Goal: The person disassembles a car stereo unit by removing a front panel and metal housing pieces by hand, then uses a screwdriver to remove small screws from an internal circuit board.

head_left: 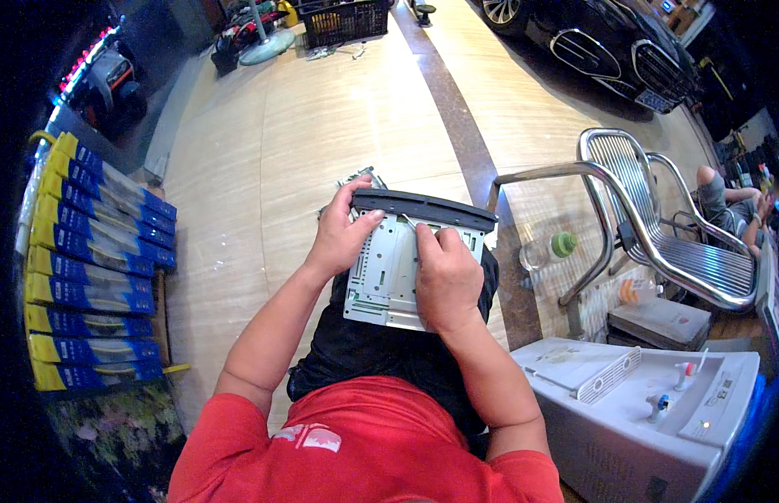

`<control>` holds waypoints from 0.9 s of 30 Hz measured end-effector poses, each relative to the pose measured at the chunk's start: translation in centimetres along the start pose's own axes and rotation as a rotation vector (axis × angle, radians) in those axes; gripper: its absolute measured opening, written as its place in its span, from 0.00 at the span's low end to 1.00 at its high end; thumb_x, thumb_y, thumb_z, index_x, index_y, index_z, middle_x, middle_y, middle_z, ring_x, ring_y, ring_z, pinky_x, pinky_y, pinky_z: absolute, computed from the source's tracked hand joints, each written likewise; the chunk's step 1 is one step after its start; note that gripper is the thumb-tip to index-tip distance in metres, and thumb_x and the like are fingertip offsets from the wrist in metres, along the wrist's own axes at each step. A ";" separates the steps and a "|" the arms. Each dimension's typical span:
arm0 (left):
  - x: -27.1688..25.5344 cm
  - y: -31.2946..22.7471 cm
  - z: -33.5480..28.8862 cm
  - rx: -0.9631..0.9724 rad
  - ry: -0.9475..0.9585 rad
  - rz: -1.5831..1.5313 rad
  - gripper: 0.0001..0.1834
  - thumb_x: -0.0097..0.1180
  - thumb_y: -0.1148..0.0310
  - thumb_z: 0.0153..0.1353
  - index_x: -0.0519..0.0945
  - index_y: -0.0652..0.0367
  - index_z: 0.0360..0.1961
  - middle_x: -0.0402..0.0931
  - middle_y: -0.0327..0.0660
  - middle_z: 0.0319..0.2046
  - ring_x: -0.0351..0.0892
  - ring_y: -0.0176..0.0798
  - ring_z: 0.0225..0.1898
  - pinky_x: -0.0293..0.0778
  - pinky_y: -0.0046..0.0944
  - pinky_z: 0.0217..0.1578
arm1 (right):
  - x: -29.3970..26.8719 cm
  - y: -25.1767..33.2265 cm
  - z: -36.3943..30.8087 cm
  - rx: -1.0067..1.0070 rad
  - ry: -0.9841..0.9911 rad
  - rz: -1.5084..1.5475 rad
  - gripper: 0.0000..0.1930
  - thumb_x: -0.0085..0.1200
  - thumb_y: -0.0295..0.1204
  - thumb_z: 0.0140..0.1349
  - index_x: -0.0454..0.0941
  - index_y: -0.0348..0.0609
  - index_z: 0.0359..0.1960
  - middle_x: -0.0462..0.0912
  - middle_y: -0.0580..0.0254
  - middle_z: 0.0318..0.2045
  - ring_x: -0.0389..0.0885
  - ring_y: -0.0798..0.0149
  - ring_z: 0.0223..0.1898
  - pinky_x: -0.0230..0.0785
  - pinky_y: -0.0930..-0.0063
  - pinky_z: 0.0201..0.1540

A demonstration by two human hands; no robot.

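A flat metal electronic unit (pixel 393 281) with a curved black front panel (pixel 427 206) rests on my lap, its panel edge facing away from me. My left hand (pixel 343 230) grips the unit's left far corner, thumb on the metal face and fingers round the black panel. My right hand (pixel 446 281) is closed over the metal face, right of the middle. A thin, pale tool (pixel 408 221) sticks out past its fingers and meets the seam below the black panel. The tool's handle is hidden in my fist, so its exact kind does not show.
Beyond the unit lie metal parts (pixel 368 176), partly covered. To the right stand a metal chair (pixel 632 197), a green-capped bottle (pixel 540 251) and a white water dispenser (pixel 632 411). Blue-yellow boxes (pixel 96 268) line the left. A black crate (pixel 347 23) and a car (pixel 607 50) are farther off.
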State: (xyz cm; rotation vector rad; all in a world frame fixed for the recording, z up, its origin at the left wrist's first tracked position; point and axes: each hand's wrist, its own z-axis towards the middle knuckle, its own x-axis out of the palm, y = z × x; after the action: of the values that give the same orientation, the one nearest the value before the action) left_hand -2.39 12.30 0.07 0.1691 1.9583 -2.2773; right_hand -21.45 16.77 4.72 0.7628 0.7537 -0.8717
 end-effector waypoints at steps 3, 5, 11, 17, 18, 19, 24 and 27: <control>0.0 0.0 -0.1 -0.024 0.005 0.015 0.22 0.54 0.77 0.60 0.68 0.64 0.57 0.66 0.47 0.64 0.67 0.40 0.62 0.63 0.39 0.62 | 0.1 0.1 0.2 0.004 0.017 0.010 0.13 0.52 0.25 0.55 0.78 0.44 0.43 0.73 0.60 0.27 0.79 0.59 0.26 0.74 0.67 0.26; -0.1 -0.4 -0.2 -0.004 0.006 0.054 0.22 0.54 0.76 0.60 0.68 0.63 0.57 0.66 0.47 0.64 0.67 0.39 0.62 0.64 0.39 0.62 | 0.3 0.3 0.4 0.011 0.030 0.016 0.13 0.52 0.25 0.55 0.78 0.44 0.44 0.73 0.60 0.28 0.80 0.58 0.26 0.74 0.66 0.25; 0.0 -1.6 -0.7 -0.052 -0.005 0.033 0.24 0.55 0.75 0.60 0.68 0.63 0.58 0.70 0.46 0.58 0.70 0.37 0.58 0.66 0.37 0.59 | 0.7 0.7 1.7 0.100 0.016 0.020 0.09 0.51 0.25 0.57 0.76 0.47 0.40 0.75 0.58 0.28 0.81 0.55 0.26 0.75 0.64 0.26; 0.7 -0.6 -0.8 -0.024 -0.084 -0.002 0.27 0.58 0.72 0.60 0.68 0.65 0.60 0.78 0.46 0.46 0.76 0.35 0.47 0.73 0.35 0.49 | 1.0 0.4 1.2 0.098 -0.015 0.029 0.06 0.51 0.24 0.57 0.75 0.45 0.37 0.75 0.59 0.27 0.81 0.56 0.27 0.75 0.64 0.26; 0.9 -0.7 -1.0 -0.043 -0.094 -0.065 0.28 0.58 0.72 0.60 0.67 0.65 0.61 0.78 0.45 0.46 0.76 0.34 0.46 0.73 0.34 0.48 | 0.9 0.5 0.9 0.094 -0.027 0.015 0.06 0.51 0.24 0.56 0.75 0.44 0.36 0.75 0.59 0.27 0.81 0.56 0.26 0.75 0.64 0.26; 0.8 -0.7 -1.0 -0.040 -0.102 -0.064 0.28 0.58 0.72 0.60 0.67 0.65 0.61 0.78 0.45 0.46 0.76 0.34 0.46 0.73 0.34 0.48 | 0.9 0.5 0.7 0.090 -0.040 0.002 0.06 0.51 0.24 0.56 0.75 0.44 0.36 0.75 0.59 0.27 0.81 0.55 0.26 0.75 0.64 0.26; 0.6 -0.3 -1.2 -0.051 -0.086 -0.085 0.30 0.58 0.72 0.60 0.65 0.66 0.64 0.78 0.47 0.48 0.77 0.35 0.48 0.73 0.35 0.50 | 1.0 0.9 0.2 0.105 -0.039 0.023 0.07 0.54 0.24 0.59 0.78 0.44 0.40 0.78 0.56 0.30 0.80 0.52 0.28 0.73 0.62 0.27; 0.6 -0.5 -1.3 -0.039 -0.076 -0.059 0.31 0.57 0.72 0.61 0.64 0.66 0.64 0.77 0.50 0.50 0.77 0.38 0.50 0.72 0.36 0.52 | 0.8 1.0 -0.1 0.083 -0.057 0.035 0.08 0.54 0.24 0.59 0.78 0.43 0.40 0.79 0.56 0.31 0.80 0.52 0.28 0.73 0.62 0.27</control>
State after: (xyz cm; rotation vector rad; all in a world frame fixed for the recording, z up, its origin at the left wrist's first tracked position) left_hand -3.07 13.61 0.23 0.0207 1.9935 -2.2440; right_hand -20.26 16.95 4.25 0.8187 0.6554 -0.8937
